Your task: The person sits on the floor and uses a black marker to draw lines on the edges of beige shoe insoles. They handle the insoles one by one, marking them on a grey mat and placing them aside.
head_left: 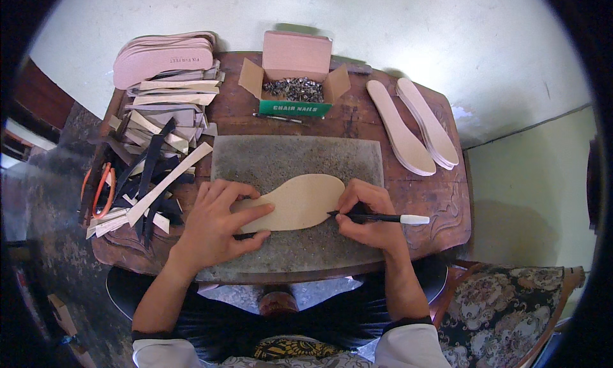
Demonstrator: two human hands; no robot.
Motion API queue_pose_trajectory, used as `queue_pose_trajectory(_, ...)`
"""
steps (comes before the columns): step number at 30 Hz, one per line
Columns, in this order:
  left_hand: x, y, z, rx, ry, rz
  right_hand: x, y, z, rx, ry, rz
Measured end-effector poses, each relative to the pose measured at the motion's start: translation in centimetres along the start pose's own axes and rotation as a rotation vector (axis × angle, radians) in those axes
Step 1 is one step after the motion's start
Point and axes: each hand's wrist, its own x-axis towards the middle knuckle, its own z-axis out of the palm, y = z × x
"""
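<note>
A beige shoe insole (300,202) lies sideways on a grey rectangular slab (255,154) in the middle of the table. My left hand (220,224) rests with spread fingers over its narrower left end, the index finger pressed on its face, hiding part of that end. Between the fingers of my right hand (370,211) is a black marker pen (381,218) with a white end pointing right. The marker's tip is at the insole's rounded right end, and the fingers sit close to that edge. I see no clear mark on the insole.
An open box (295,106) of nails stands behind the slab. Two stacks of beige insoles (402,128) lie at right. At left are pink insoles (166,58), cut strips (169,183) and orange-handled scissors (104,189). A floral chair (504,317) stands at lower right.
</note>
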Motion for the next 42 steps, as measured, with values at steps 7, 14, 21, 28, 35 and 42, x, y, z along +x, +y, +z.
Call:
queue_pose_trajectory(7, -0.04, -0.07, 0.10, -0.003, 0.004, 0.002, 0.02, 0.10, 0.01, -0.009, -0.004, -0.004)
queue_pose_trajectory(14, 0.04, 0.01, -0.05, -0.003, 0.006, 0.004, 0.11, -0.09, 0.00, -0.014, -0.013, -0.010)
queue_pose_trajectory(21, 0.01, -0.07, 0.11, 0.004, 0.018, 0.011, 0.09, -0.05, 0.13, -0.022, -0.005, -0.021)
queue_pose_trajectory(28, -0.01, -0.02, 0.02, -0.005, 0.005, 0.001, 0.11, -0.19, 0.15, -0.023, -0.013, -0.007)
queue_pose_trajectory(35, -0.02, -0.05, -0.03, 0.001, 0.002, 0.002, 0.18, -0.15, 0.36, -0.027, 0.006, -0.025)
queue_pose_trajectory(42, 0.06, 0.02, -0.11, -0.009, 0.000, 0.002, 0.25, -0.17, 0.31, -0.033, -0.006, -0.018)
